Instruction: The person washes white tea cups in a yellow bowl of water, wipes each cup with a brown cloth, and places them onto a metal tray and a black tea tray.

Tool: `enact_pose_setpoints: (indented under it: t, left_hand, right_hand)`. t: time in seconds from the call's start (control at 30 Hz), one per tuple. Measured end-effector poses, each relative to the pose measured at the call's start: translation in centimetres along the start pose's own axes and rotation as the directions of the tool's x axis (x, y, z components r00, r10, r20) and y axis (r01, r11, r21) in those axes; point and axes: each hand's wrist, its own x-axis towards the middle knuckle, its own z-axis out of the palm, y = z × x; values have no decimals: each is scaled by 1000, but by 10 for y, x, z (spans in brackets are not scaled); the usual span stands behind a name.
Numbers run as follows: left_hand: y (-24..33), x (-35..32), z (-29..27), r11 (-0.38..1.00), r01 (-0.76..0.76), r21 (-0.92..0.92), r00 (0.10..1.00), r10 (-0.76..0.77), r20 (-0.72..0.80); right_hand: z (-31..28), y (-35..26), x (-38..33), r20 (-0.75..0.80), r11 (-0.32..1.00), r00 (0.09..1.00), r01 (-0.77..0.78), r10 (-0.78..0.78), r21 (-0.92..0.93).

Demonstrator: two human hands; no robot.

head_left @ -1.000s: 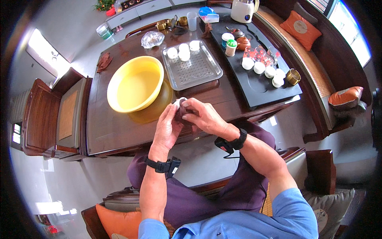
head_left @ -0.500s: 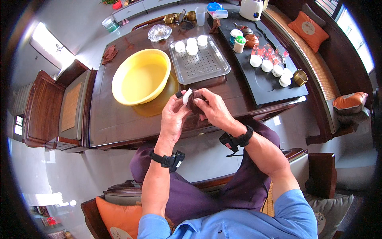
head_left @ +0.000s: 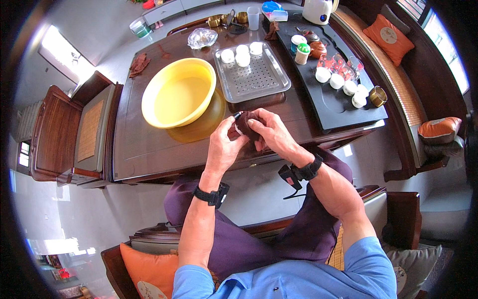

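Observation:
Over the table's near edge, my left hand (head_left: 224, 144) grips a small white cup (head_left: 238, 131), of which only a sliver shows. A dark brown cloth (head_left: 247, 124) covers the rest of it. My right hand (head_left: 277, 132) is closed on this cloth, its thumb pressing it against the cup. Beyond my hands lies a perforated metal tray (head_left: 249, 91) with several small white cups (head_left: 243, 59) at its far end. To the left stands a wide yellow basin (head_left: 149, 107) holding liquid.
At the right, a black tea tray (head_left: 334, 110) carries several white cups (head_left: 336, 81), clear glasses with red patterns, a brown teapot (head_left: 317, 49) and a green-capped jar (head_left: 301, 54). A crumpled clear plastic bag (head_left: 202, 38) and a folded brown cloth (head_left: 139, 65) lie farther back.
The cloth now wraps over most of the white cup, which showed more before. My right hand has shifted slightly, and the whole view has moved a little.

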Motion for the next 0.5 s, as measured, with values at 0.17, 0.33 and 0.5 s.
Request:
enact_pose_setpoints:
  t: [0.17,0.33,0.5]
  left_hand:
    - [1,2,-9,881,123,-457,992,-104,67]
    - [-1,5,-15,625,139,-768,986,-155,52]
    - [2,7,-13,540,114,-834,985,-170,25]
  right_hand:
    - [-6,-10,2,91,995,996,17,-26,97]
    - [-15,-9,11,-143,972,988,93,-62,218]
    - [-20,-6,13,-76,929,962,274,-264,247]
